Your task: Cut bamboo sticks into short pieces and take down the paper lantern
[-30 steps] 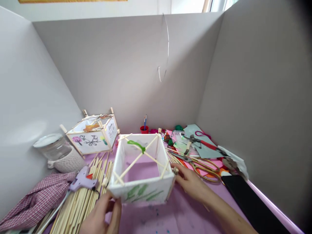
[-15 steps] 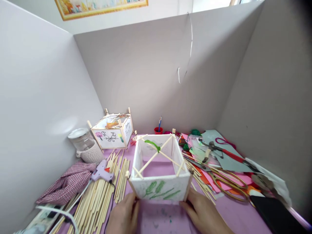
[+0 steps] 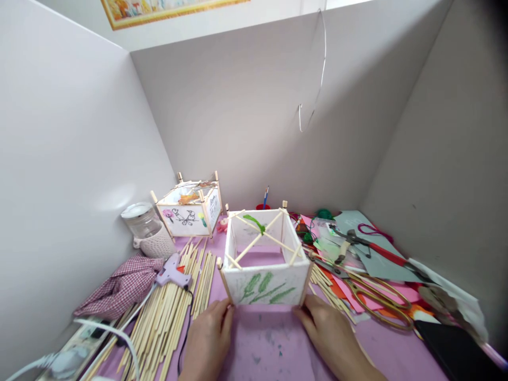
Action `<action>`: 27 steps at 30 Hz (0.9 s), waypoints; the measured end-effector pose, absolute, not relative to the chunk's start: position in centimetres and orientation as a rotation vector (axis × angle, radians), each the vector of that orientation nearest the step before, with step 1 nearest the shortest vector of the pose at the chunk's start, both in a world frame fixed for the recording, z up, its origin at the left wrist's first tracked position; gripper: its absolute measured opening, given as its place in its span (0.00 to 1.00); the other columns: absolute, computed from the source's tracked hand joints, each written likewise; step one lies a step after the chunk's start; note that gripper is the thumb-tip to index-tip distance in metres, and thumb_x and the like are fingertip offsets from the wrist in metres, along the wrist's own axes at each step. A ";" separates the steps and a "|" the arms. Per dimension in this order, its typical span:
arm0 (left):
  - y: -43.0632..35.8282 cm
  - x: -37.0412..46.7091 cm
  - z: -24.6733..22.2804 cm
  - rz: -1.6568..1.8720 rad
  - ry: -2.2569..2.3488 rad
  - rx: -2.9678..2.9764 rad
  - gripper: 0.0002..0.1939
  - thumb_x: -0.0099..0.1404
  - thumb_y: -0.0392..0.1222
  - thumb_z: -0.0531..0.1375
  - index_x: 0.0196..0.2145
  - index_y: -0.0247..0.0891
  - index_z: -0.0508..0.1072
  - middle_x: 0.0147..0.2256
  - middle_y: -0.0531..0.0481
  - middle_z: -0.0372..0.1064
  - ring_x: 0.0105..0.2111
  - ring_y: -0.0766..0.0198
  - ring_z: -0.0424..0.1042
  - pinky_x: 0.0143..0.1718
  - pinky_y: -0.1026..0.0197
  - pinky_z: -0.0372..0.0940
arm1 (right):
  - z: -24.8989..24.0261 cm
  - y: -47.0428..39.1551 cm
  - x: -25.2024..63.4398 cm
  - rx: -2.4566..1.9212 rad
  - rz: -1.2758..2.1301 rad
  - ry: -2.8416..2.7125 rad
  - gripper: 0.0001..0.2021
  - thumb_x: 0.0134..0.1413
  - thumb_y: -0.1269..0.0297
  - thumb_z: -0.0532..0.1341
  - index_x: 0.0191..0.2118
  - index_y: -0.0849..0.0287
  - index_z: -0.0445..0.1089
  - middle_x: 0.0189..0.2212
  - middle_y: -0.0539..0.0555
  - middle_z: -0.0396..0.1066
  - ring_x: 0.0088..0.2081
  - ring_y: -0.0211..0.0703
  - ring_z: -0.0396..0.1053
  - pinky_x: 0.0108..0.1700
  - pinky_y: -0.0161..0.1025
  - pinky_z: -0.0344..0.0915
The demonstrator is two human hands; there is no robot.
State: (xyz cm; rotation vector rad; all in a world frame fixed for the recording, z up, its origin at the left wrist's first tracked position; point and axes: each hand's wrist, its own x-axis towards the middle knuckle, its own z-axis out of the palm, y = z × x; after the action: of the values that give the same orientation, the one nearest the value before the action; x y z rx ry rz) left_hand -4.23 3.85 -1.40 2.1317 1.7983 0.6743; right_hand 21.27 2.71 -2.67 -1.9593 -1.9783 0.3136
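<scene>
Two bare hands are seen at the bottom edge: left hand (image 3: 207, 338), right hand (image 3: 331, 338). No gloves, rings or watch are worn. Forearms are uncovered; no sleeve is visible. Fingers (image 3: 227, 313) are short-nailed, unpainted as far as can be told.

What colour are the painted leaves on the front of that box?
Green, on the white front panel of the paper box, clearest in the head view.

sticks (image 3: 166, 323) left of lantern (image 3: 264, 264) (scissors (image 3: 377, 296) right)

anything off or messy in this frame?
Nothing broken. The lantern sits upright between the left hand and right hand. Clutter only: sticks fanned loosely, scissors lying on heaped paper scraps.
</scene>
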 end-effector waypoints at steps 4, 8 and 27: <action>3.8 -4.4 -1.4 0.645 1.782 2.107 0.17 0.68 0.43 0.47 0.39 0.40 0.75 0.33 0.45 0.74 0.34 0.58 0.73 0.38 0.61 0.63 | -2.9 2.6 21.4 -1.923 0.292 -1.999 0.10 0.61 0.65 0.53 0.34 0.58 0.71 0.33 0.55 0.74 0.36 0.47 0.73 0.34 0.38 0.60; 3.8 -4.3 0.0 0.491 1.761 2.106 0.18 0.67 0.43 0.47 0.39 0.40 0.76 0.34 0.44 0.74 0.35 0.58 0.73 0.37 0.61 0.61 | -2.6 2.8 21.2 -2.015 0.265 -2.007 0.12 0.62 0.67 0.52 0.33 0.59 0.71 0.33 0.55 0.74 0.36 0.48 0.73 0.34 0.38 0.58; 5.6 -4.3 -1.7 0.395 1.800 2.166 0.15 0.66 0.43 0.48 0.34 0.40 0.73 0.33 0.46 0.74 0.34 0.59 0.73 0.35 0.62 0.60 | -2.7 3.1 21.2 -2.024 0.227 -1.994 0.09 0.61 0.68 0.55 0.34 0.59 0.72 0.32 0.52 0.73 0.35 0.44 0.73 0.32 0.37 0.56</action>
State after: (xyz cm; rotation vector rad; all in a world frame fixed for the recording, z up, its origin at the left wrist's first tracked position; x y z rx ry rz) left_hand -4.27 5.57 -1.66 2.1657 1.8004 0.3953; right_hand 21.18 3.13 -2.71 -2.0236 -1.9939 0.2272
